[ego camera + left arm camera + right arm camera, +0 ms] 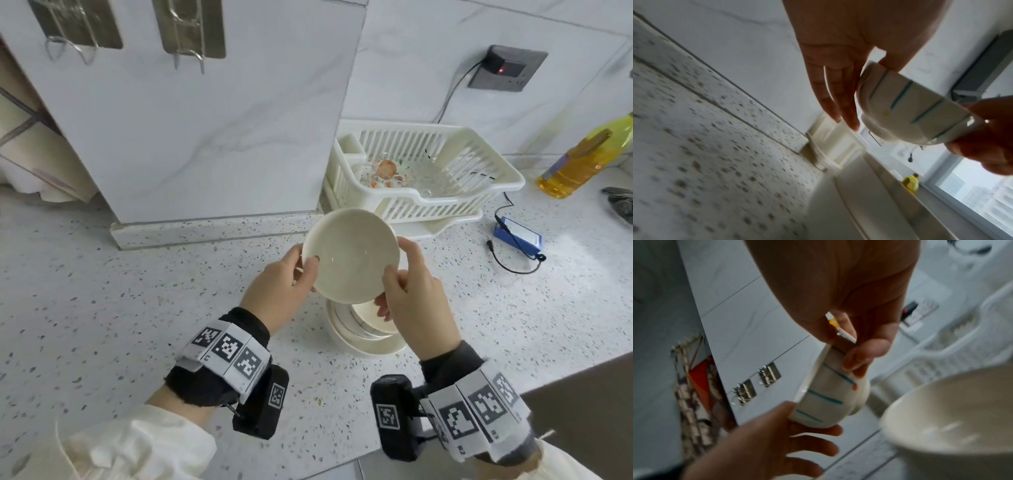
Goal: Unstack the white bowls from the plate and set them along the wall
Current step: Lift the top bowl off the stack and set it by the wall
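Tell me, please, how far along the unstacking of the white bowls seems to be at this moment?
Early. No bowl is visible along the wall yet. In hand: both the left hand and right hand grip one white bowl, lifted clear of the stack. Left: at least one more bowl sits on the plate, and the lifted one needs placing.
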`<control>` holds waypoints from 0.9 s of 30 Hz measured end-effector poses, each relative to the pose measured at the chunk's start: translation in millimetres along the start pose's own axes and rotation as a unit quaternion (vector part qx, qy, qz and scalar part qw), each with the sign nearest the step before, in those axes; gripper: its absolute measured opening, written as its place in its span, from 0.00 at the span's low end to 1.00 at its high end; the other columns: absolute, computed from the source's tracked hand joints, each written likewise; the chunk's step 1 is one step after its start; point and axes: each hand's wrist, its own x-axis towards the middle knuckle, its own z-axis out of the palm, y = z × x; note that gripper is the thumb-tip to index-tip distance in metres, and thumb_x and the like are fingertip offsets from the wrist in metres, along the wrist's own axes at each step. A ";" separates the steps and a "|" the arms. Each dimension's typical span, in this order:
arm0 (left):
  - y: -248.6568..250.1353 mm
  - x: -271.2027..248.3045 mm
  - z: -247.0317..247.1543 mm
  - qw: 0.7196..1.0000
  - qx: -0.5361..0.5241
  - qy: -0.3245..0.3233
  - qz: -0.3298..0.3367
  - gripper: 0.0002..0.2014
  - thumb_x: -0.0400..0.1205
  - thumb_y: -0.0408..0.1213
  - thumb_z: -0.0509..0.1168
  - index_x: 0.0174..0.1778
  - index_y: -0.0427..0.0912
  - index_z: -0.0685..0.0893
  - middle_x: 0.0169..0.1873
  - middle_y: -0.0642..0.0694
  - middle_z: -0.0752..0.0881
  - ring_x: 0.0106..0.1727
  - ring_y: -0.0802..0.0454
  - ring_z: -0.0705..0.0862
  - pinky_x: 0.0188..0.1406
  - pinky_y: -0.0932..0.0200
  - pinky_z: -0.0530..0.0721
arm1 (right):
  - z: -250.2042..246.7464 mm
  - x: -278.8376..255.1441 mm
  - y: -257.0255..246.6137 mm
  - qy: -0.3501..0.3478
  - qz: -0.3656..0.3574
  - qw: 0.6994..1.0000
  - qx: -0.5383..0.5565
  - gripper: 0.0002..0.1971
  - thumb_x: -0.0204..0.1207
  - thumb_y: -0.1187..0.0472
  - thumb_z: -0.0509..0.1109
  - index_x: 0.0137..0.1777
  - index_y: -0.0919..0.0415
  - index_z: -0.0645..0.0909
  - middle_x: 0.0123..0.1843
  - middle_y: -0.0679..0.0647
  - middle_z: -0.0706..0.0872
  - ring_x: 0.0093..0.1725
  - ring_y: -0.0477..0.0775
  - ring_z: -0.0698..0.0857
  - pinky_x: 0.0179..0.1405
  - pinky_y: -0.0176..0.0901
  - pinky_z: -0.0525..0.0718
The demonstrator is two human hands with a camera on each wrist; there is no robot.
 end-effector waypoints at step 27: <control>-209.5 -12.5 -175.7 0.987 0.028 0.021 -0.157 0.51 0.68 0.54 0.72 0.77 0.59 0.43 0.75 0.51 0.65 0.61 0.52 0.78 0.59 0.47 0.81 | 282.6 65.8 -96.4 -0.288 0.175 0.928 0.163 0.23 0.78 0.67 0.50 0.74 0.56 0.59 0.27 0.61 0.84 0.22 0.54 0.83 0.24 0.41 0.88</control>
